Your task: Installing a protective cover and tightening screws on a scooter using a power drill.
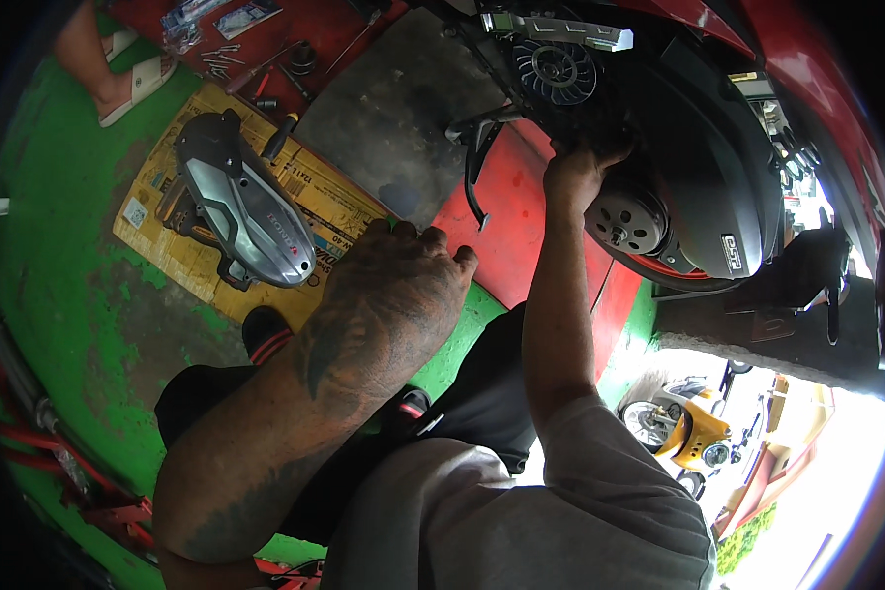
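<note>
Round drum smooth metal; silver cover glossy; yellow sheet matt cardboard.

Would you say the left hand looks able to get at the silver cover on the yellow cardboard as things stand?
Probably yes: the left hand appears close to the silver cover, and nothing visible blocks the way across the yellow cardboard, though the hand's height is hard to judge.

Open room lies over the red platform between the left hand and the right forearm, though a dark stand leg juts into it. The finned wheel above, round drum below and dark casing at right crowd the right hand; a grey cover blocks the left hand's far side.
</note>
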Available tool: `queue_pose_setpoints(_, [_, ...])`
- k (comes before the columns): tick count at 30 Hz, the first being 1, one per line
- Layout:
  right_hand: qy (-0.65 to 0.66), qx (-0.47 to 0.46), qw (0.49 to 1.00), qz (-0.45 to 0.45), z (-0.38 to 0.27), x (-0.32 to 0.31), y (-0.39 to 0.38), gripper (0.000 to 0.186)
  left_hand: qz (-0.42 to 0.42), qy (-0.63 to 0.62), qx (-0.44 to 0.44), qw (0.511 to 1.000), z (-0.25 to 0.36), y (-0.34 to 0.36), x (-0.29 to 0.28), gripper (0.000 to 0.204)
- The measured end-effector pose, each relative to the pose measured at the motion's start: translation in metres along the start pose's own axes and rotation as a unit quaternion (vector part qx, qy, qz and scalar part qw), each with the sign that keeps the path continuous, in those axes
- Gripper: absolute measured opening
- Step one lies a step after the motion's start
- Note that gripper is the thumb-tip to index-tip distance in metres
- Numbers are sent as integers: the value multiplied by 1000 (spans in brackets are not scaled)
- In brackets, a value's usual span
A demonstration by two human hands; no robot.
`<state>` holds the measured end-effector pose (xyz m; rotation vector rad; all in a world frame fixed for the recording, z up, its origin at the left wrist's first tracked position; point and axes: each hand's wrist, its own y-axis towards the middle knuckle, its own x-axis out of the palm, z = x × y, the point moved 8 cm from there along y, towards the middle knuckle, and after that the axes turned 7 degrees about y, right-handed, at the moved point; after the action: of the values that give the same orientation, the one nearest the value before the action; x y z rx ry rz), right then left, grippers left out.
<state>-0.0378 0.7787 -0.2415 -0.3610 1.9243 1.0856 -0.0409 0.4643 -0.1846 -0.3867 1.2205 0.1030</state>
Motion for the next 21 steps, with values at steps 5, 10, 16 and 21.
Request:
queue_pose_setpoints(5, [14, -22, 998, 50, 7, -3, 9, 55, -6, -7, 6, 1000, -2, 0, 0, 50])
queue_pose_setpoints(10, [9, 9, 997, 74, 6, 2, 11, 54, 7, 7, 6, 1000, -1, 0, -2, 48])
queue_pose_setpoints(16, [-15, 37, 996, 77, 3, -4, 10, 45, -1, -12, 11, 1000, -2, 4, -2, 48])
queue_pose_setpoints(21, [-12, 84, 995, 44, 6, 0, 8, 36, -1, -12, 6, 1000, 0, 2, -5, 48])
